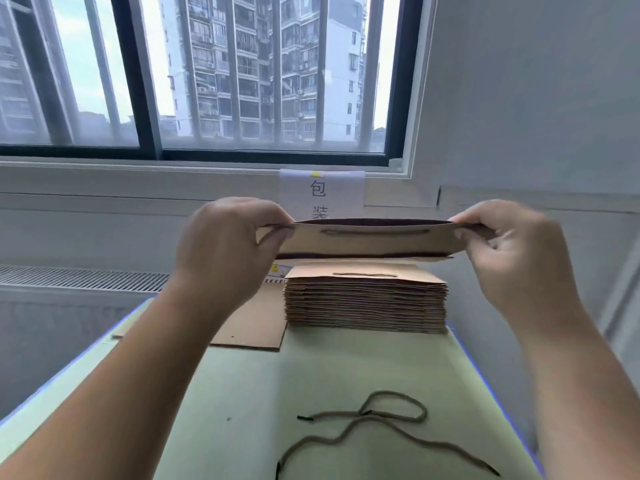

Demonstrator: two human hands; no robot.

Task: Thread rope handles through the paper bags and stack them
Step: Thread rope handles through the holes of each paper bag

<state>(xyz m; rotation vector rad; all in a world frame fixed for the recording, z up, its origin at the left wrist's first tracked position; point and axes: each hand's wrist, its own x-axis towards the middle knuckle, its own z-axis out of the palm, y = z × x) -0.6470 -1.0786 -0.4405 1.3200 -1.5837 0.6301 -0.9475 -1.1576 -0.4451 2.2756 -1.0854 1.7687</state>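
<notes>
I hold a flat brown paper bag [374,241] in the air, level with the window sill, its top edge slightly parted. A rope handle lies along its near face. My left hand [228,251] pinches the bag's left end and my right hand [512,251] pinches its right end. Directly below the bag stands a thick stack of folded brown bags [366,304] at the far end of the table; a rope handle shows on its top bag. Loose brown rope handles [377,431] with black tips lie on the near part of the table.
The pale green table [311,372] has blue-lit side edges. A flat sheet of cardboard [252,327] lies left of the stack. A paper sign [322,192] hangs on the wall under the window. A radiator grille [79,278] runs along the left.
</notes>
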